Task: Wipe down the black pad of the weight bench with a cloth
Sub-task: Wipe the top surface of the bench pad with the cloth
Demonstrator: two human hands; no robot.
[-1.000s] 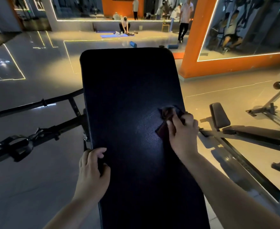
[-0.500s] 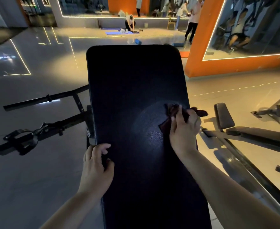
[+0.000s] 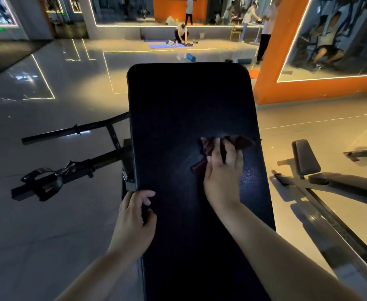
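A: Where do we have the cloth (image 3: pixel 219 146)?

B: It lies on the black pad (image 3: pixel 189 109), right of the pad's middle and close to its right edge. Our right hand (image 3: pixel 222 173) presses down on it, fingers spread over the crumpled dark-red fabric, which bunches out past the fingertips and trails back along the thumb side. The palm lies flat rather than closed into a fist.

A: And the other hand?

B: Our left hand (image 3: pixel 133 222) grips the pad's left edge, nearer to us than the right one. The fingers curl over onto the top face; the thumb sits on the padding too. It holds nothing but the pad itself.

A: What do we see around the bench?

B: To the left a black metal frame (image 3: pixel 69 168) juts out from under the pad over the glossy floor (image 3: pixel 48 235). To the right stands another bench (image 3: pixel 306 157), well apart from ours. Beyond the pad's far end a person (image 3: pixel 181 33) crouches by a blue mat (image 3: pixel 169 46).
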